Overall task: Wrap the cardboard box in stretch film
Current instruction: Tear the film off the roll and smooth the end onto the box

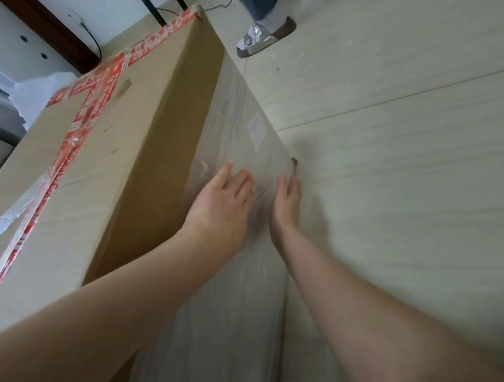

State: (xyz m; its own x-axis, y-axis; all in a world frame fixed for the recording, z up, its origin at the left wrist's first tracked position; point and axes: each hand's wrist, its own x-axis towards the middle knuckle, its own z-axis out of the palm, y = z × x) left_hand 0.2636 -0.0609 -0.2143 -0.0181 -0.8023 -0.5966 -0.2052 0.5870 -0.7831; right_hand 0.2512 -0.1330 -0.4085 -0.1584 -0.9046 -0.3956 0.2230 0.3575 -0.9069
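The big cardboard box (112,161) stands on the pale floor (412,175), with stretch film (238,124) over the lower part of its side. The left hand (220,206) and right hand (287,202) press flat on the film, fingers (237,181) straight and close together.

cardboard box (112,161) brown | tape (82,121) red, white lettering | stretch film (239,136) clear | floor (412,175) pale beige

— Where are we, would we say?
— Indoors, in a plain room, likely a home. We see pale floor tiles (412,175), a white wall (122,6) with a socket (75,16) and black cable (92,37), a dark wooden door frame (54,34), and someone's slipper (266,37).
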